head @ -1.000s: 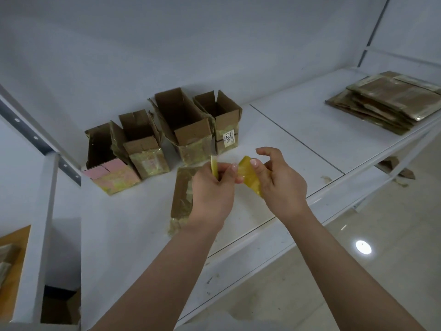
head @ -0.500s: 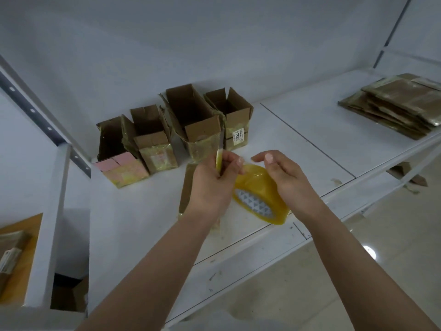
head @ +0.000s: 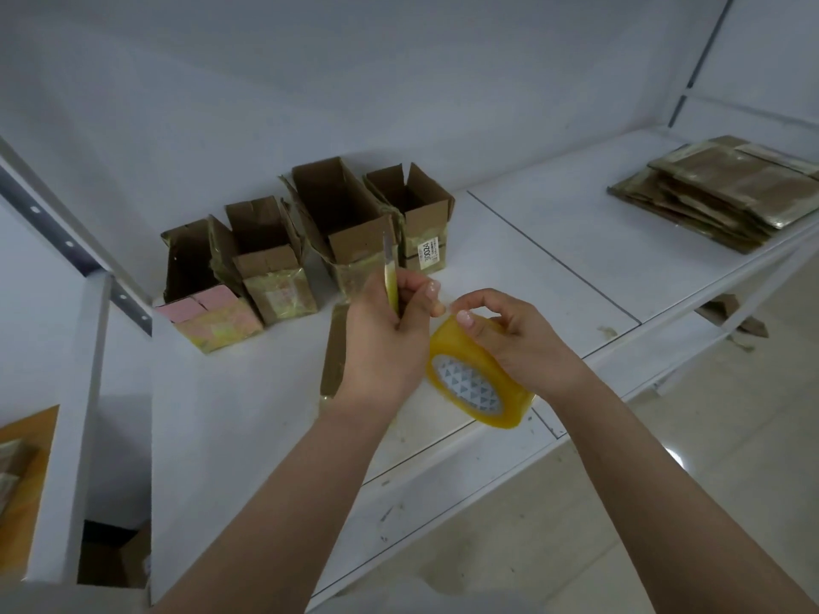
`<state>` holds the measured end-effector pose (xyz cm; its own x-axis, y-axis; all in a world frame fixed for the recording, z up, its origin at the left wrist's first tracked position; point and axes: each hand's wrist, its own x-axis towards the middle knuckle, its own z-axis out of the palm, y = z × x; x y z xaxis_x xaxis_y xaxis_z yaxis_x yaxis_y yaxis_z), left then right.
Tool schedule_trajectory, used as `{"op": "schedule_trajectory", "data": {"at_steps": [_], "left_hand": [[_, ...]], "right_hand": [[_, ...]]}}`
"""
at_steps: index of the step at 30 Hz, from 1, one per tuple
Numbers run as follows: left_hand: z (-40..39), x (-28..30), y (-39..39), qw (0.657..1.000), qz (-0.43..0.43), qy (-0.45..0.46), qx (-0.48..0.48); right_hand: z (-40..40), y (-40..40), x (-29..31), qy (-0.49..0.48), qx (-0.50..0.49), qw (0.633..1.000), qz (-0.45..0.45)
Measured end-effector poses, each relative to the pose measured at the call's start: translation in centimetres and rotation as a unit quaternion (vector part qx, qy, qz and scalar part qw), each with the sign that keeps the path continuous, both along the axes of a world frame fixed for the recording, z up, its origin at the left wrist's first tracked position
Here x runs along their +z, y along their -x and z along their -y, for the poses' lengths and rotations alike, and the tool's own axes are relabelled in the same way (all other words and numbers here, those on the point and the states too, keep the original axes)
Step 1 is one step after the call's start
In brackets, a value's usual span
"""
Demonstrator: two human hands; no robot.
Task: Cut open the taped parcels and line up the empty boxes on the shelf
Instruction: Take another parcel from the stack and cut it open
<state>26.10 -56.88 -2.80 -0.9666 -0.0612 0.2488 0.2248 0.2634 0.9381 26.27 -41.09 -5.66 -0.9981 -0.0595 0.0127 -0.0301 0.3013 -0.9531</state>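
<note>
Several opened cardboard boxes (head: 337,223) stand in a row at the back of the white shelf (head: 554,268), flaps up. The leftmost box (head: 208,312) has a pink flap. My left hand (head: 385,343) grips a yellow utility knife (head: 391,277), blade end pointing up. My right hand (head: 518,343) holds a roll of yellow packing tape (head: 474,383), thumb on its top edge, just right of the left hand. A flattened taped box (head: 334,347) lies on the shelf, mostly hidden under my left hand.
A stack of flattened taped cardboard (head: 727,192) lies at the shelf's far right. A metal upright (head: 71,250) runs at the left. A lower shelf at the left holds a brown board (head: 26,471). The floor (head: 664,502) lies below the shelf front.
The tape roll has turned from edge-on to showing its patterned core, and it sits lower in my right hand. Both hands stay together over the flattened box; the view shifted slightly.
</note>
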Motion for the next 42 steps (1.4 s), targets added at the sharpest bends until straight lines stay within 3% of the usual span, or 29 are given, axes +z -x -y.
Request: {"op": "schedule_trajectory", "data": {"at_steps": [4, 6, 14, 18, 21, 24, 27, 30, 33, 37, 39, 40, 42], "left_hand": [[0.3, -0.3, 0.6, 0.989, 0.114, -0.091, 0.027], [0.6, -0.5, 0.6, 0.98, 0.152, -0.124, 0.024], [1.1, -0.8, -1.2, 0.986, 0.143, -0.084, 0.001], [2.7, -0.5, -1.3, 0.984, 0.173, -0.036, -0.018], [4.9, -0.5, -1.0, 0.986, 0.163, 0.008, 0.041], [8.4, -0.5, -0.4, 0.983, 0.15, -0.025, 0.1], [12.0, -2.3, 0.0, 0.97, 0.157, 0.093, 0.163], [15.1, -5.8, -0.3, 0.929, 0.209, 0.254, 0.169], [17.0, -9.5, -0.6, 0.867, 0.266, 0.396, 0.145], [17.3, -11.9, -1.0, 0.843, 0.301, 0.434, 0.101], [17.1, -12.1, -1.1, 0.862, 0.25, 0.425, 0.112], [16.8, -11.7, -1.2, 0.896, 0.209, 0.369, 0.131], [15.7, -10.0, -1.8, 0.963, 0.154, 0.163, 0.147]], "right_hand": [[-0.2, 0.3, -0.6, -0.044, -0.034, 0.997, -0.045], [-0.1, 0.5, -1.0, -0.017, -0.053, 0.997, -0.062], [0.7, 1.3, -2.3, -0.005, -0.137, 0.988, -0.076], [0.4, 2.2, -2.9, -0.113, -0.152, 0.979, -0.073], [0.3, 3.0, -3.0, -0.202, -0.174, 0.96, -0.082], [-0.1, 3.9, -4.0, -0.3, -0.176, 0.931, -0.108], [-0.9, 4.7, -6.8, -0.393, -0.173, 0.884, -0.185], [-1.0, 4.3, -10.2, -0.449, -0.181, 0.853, -0.196], [-0.9, 3.3, -12.4, -0.466, -0.166, 0.851, -0.177], [0.8, 2.8, -11.6, -0.429, -0.186, 0.864, -0.188], [2.6, 2.2, -10.1, -0.376, -0.158, 0.891, -0.199], [3.5, 1.7, -9.3, -0.332, -0.142, 0.913, -0.188], [5.4, 0.3, -8.1, -0.214, -0.129, 0.957, -0.147]]}}
